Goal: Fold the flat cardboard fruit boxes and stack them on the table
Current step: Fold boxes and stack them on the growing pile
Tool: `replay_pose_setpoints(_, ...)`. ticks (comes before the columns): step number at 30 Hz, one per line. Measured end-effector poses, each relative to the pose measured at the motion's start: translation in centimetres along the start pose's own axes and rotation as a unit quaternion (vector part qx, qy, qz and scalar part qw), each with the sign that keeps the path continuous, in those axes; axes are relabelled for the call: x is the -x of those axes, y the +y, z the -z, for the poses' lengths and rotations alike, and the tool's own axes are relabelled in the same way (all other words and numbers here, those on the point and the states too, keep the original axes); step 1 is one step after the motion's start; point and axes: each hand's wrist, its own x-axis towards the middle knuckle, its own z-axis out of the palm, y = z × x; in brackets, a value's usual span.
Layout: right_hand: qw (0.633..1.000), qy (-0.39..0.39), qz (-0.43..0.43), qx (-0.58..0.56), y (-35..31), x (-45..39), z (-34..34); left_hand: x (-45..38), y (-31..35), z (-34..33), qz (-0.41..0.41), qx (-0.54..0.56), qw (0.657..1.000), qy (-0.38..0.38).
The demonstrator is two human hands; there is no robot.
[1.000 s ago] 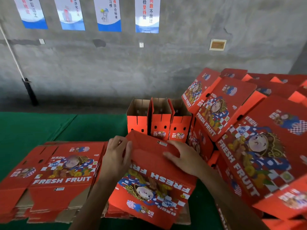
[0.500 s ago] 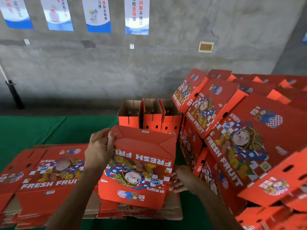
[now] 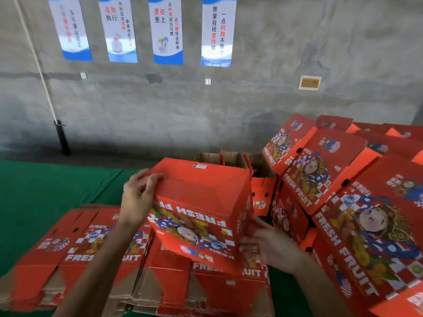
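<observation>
Folded stack (image 3: 357,202) on my rt, flats (image 3: 96,252) below. Box (image 3: 201,216) held up btwn both hands: light, stiff, creases easy, so hold by edges. L hand (image 3: 137,200) pinches top corner; R hand (image 3: 265,245) cups lower side.

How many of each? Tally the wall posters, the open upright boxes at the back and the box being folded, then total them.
Wall posters: 4
Open upright boxes: 3, partly hidden
Box being folded: 1
Total: 8
</observation>
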Motion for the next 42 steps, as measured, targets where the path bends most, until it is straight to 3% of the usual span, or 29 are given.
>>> replay_pose_setpoints(2, 0.996, 0.0, 0.071, 0.053, -2.2, -0.9, -1.9, -1.0, 0.2, 1.0, -0.012, -0.007, 1.0, 0.002)
replay_pose_setpoints(4, 0.979, 0.003, 0.129, 0.159, -4.1, -2.7, -4.2, -1.2, 0.6, 1.4, 0.016, 0.066, 0.998, -0.014)
replay_pose_setpoints(7, 0.914, 0.002, 0.189, 0.36, -5.7, -6.5, -8.0, -1.1, 0.8, 0.9, 0.089, 0.264, 0.958, -0.073)
replay_pose_setpoints(9, 0.863, 0.008, 0.239, 0.445, -5.8, -9.1, -10.5, -1.5, 0.2, 0.5, 0.144, 0.322, 0.934, -0.065)
replay_pose_setpoints(14, 0.732, 0.07, 0.324, 0.595, -5.5, -15.4, -15.0, -5.0, -4.0, -1.1, 0.179, 0.211, 0.96, -0.041)
replay_pose_setpoints(17, 0.692, 0.099, 0.335, 0.631, -5.1, -19.5, -17.5, -8.4, -7.5, -2.3, 0.191, 0.157, 0.969, -0.013)
replay_pose_setpoints(20, 0.697, 0.107, 0.34, 0.622, -4.2, -25.3, -19.2, -12.7, -11.8, -3.8, 0.24, 0.263, 0.933, -0.053)
replay_pose_setpoints(25, 0.704, 0.121, 0.302, 0.632, -3.2, -35.9, -18.3, -18.7, -20.7, -7.3, 0.256, 0.261, 0.924, -0.111)
replay_pose_setpoints(32, 0.729, 0.117, 0.141, 0.66, 1.9, -46.2, -13.6, -20.8, -31.5, -15.8, 0.385, 0.296, 0.856, -0.175)
replay_pose_setpoints(36, 0.722, 0.145, 0.084, 0.671, 4.5, -50.1, -10.9, -20.8, -34.1, -20.4, 0.405, 0.293, 0.839, -0.216)
replay_pose_setpoints(40, 0.706, 0.151, 0.113, 0.682, 6.0, -51.9, -8.2, -20.7, -35.9, -24.0, 0.425, 0.285, 0.839, -0.184)
replay_pose_setpoints(42, 0.725, 0.138, 0.151, 0.658, 6.1, -52.1, -6.4, -21.0, -36.3, -25.1, 0.422, 0.286, 0.842, -0.176)
